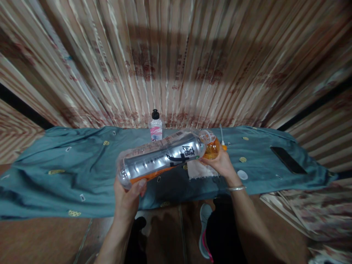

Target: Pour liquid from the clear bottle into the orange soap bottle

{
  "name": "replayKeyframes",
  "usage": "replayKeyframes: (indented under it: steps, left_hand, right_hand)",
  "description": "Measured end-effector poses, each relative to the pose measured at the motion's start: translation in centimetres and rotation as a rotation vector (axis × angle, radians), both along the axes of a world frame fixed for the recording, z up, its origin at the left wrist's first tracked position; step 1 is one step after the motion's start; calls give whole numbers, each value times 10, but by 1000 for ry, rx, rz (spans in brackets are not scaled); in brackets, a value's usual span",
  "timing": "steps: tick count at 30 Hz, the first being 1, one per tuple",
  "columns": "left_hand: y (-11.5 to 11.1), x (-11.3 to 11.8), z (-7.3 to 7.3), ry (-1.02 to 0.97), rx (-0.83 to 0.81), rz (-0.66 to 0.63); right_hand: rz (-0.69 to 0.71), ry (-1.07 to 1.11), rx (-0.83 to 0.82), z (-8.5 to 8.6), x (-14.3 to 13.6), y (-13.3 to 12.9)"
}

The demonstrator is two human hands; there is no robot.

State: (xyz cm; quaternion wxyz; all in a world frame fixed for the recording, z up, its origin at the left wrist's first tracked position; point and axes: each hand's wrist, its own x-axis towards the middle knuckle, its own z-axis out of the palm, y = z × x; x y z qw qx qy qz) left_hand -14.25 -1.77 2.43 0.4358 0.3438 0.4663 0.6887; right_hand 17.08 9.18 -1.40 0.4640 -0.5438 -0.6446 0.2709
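Observation:
My left hand (129, 194) is wrapped round the base of a large clear plastic bottle (165, 156) with a silver label and dark lettering. The bottle lies nearly level, its neck end slightly higher and pointing right. A little orange liquid shows along its lower side. My right hand (220, 165) grips a small clear bottle (211, 148) holding orange liquid. The big bottle's neck meets or overlaps the small bottle's top; I cannot tell whether they touch. Just behind my right hand lies a pump top (223, 144) with a thin tube and an orange part.
A clear bottle (156, 130) with a black cap and pink label stands at the back of the teal cloth-covered table (90, 165). Under the hands lies a white cloth (202, 171). Right of it are a white round disc (242, 175) and a dark phone (288, 160). Patterned curtains (170, 66) hang behind.

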Motion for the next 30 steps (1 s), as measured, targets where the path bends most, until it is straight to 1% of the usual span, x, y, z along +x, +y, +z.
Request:
replayKeyframes:
  steps: [5, 10, 13, 17, 23, 30]
  left_hand:
    - [1, 1, 0, -16, 16, 7]
    - [-2, 2, 4, -26, -57, -3]
    - [-2, 2, 5, -28, -49, 3]
    - [-2, 2, 3, -26, -28, -9]
    - [-2, 0, 1, -25, -49, -23]
    - [-1, 0, 0, -6, -29, -3]
  right_hand:
    - [-45, 32, -48, 4, -2, -1]
    - [-14, 59, -29, 5, -4, -2]
    - [4, 79, -24, 7, -5, -2]
    - [-10, 73, -26, 7, -6, -3]
    - [-27, 61, -19, 7, -6, -3]
    - [-18, 51, -20, 8, -5, -3]
